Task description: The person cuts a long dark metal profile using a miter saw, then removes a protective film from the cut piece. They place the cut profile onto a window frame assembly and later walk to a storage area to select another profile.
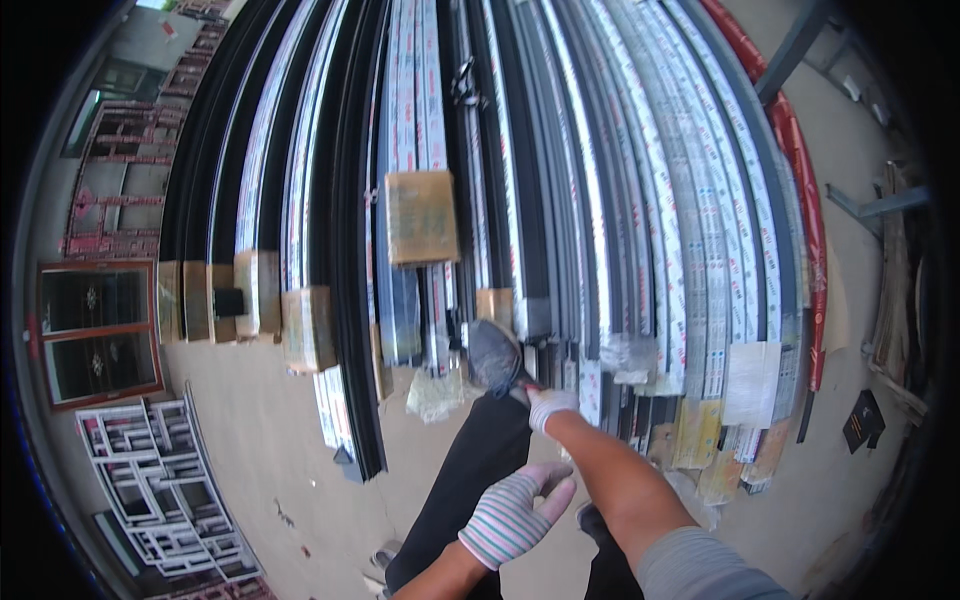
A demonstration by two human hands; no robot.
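Observation:
My left hand (510,512) wears a striped white work glove and hangs by my thigh. Its fingers reach forward with the thumb apart, and nothing shows in it. My right hand (551,408), also gloved, is closed beside my raised grey shoe (494,356). A small reddish bit shows at its fingertips; I cannot make out what it is. The shoe rests on the near ends of a wide bank of long profiles (528,200). Many bars are black or grey, others wrapped in printed white film. A brown cardboard sleeve (421,218) covers the end of one bundle.
At the left, a reddish-brown framed panel (98,330) and a white lattice grille (165,480) lie on the floor. A red wrapped length (800,200) runs along the bank's right side. Farther right are metal beams (895,202) and a black flat box (862,422).

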